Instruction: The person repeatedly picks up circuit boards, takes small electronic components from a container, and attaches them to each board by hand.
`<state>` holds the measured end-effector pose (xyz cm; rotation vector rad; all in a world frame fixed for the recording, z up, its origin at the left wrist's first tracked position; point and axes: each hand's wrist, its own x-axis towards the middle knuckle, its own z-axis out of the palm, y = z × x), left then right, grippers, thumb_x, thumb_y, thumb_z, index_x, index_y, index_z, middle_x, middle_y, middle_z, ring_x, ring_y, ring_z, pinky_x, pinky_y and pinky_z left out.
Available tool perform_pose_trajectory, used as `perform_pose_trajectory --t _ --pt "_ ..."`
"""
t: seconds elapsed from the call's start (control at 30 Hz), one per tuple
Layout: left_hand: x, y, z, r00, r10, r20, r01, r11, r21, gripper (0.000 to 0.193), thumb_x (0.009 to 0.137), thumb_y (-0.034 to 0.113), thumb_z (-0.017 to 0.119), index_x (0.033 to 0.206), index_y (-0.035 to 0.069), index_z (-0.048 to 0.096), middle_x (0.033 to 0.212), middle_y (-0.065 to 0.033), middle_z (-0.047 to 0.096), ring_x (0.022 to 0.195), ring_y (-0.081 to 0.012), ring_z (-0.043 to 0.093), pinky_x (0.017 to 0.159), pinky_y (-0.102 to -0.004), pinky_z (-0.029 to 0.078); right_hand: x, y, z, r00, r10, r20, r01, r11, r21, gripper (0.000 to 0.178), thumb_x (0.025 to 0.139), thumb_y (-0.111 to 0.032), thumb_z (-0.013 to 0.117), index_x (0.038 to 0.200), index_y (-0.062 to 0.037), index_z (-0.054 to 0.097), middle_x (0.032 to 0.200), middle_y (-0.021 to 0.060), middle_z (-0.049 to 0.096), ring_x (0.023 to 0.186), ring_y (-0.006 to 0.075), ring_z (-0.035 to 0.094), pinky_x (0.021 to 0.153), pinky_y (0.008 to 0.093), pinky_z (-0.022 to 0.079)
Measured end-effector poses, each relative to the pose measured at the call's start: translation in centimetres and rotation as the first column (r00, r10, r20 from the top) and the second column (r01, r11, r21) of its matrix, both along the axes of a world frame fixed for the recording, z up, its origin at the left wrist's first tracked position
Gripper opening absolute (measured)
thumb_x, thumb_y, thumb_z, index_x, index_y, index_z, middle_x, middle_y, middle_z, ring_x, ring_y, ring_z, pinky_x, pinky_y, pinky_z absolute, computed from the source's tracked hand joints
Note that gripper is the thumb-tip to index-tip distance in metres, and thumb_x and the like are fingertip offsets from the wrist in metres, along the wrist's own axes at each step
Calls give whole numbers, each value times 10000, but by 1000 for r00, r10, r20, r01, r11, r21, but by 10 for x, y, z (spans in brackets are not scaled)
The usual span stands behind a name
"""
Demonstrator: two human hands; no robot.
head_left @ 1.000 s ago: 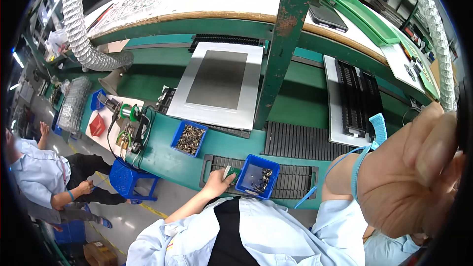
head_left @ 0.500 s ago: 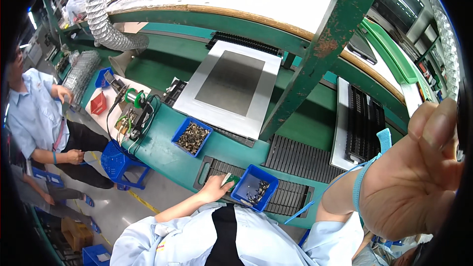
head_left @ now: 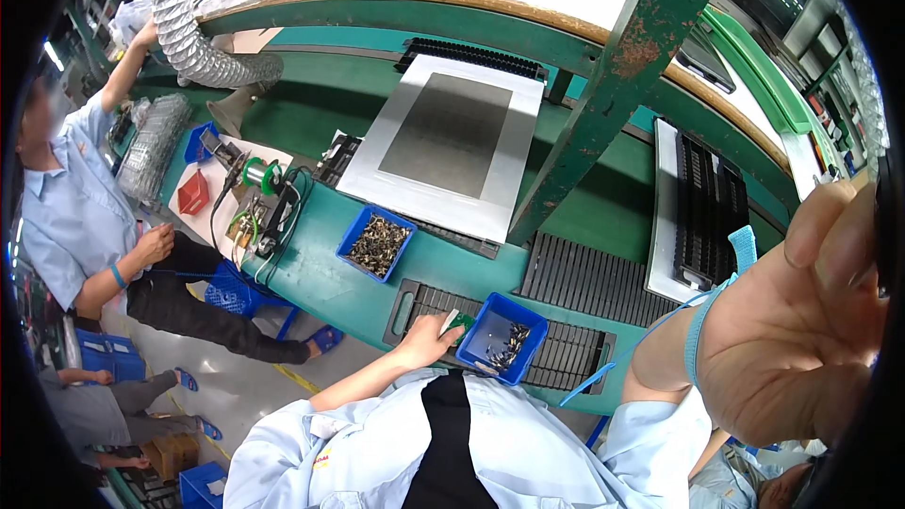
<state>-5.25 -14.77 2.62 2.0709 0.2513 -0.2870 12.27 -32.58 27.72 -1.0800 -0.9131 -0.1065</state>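
My left hand (head_left: pixel 426 343) is closed on a small green circuit board (head_left: pixel 462 323) with a pale strip along it, over the dark slotted tray (head_left: pixel 429 298). Right beside it, a blue bin (head_left: pixel 485 322) holding a few metal-ended parts (head_left: pixel 510 349) rests on the same tray. Large and close at the right rim is my raised right hand (head_left: pixel 787 358), palm showing, with a light blue wrist strap (head_left: pixel 693 344). Its fingertips run into the dark edge, so whether they grip anything is hidden.
Another blue bin (head_left: pixel 358 224) is full of small metal parts. Behind it lies a white board with a grey panel (head_left: pixel 448 137). A green post (head_left: pixel 627 85) rises at centre right. Soldering gear with a wire spool (head_left: pixel 259 175) stands at left, near a co-worker (head_left: pixel 80 198).
The view has shifted slightly. My left hand still holds the circuit board, now tilted a little differently. The co-worker at left has stretched an arm up toward the far bench. My right hand stays raised.
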Motion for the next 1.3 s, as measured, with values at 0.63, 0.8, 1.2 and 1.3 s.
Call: perform_pose_trajectory --t 0.63,0.8,1.2,1.3 --pt "2 -3 -3 1000 -14 -3 14 999 41 278 795 192 529 737 -79 531 581 -158 565 533 -318 549 542 -377 428 7 -26 11 990 -116 87 111 992 61 404 812 -95 512 1156 -196 328 1151 97 311 631 214 546 470 264 437" --pt "4 -10 -2 998 -55 -16 56 994 94 272 790 189 536 736 -78 538 606 -174 565 546 -324 550 550 -381 427 7 -30 13 985 -135 110 126 988 88 389 810 -91 513 1142 -189 337 1133 96 321 625 212 546 467 262 436" --pt "6 -14 0 970 -219 -104 233 963 139 252 775 183 555 721 -63 560 637 -175 578 561 -338 553 561 -408 425 6 -41 18 971 -178 161 158 979 125 353 805 -82 515 1109 -173 360 1091 94 345 610 207 545 460 256 433" --pt "0 -15 -8 966 -234 -112 245 965 93 239 772 176 558 743 -61 563 627 -167 581 551 -344 549 562 -412 423 6 -42 18 968 -182 170 161 978 134 344 803 -80 516 1100 -168 366 1081 94 350 607 206 544 459 255 432"
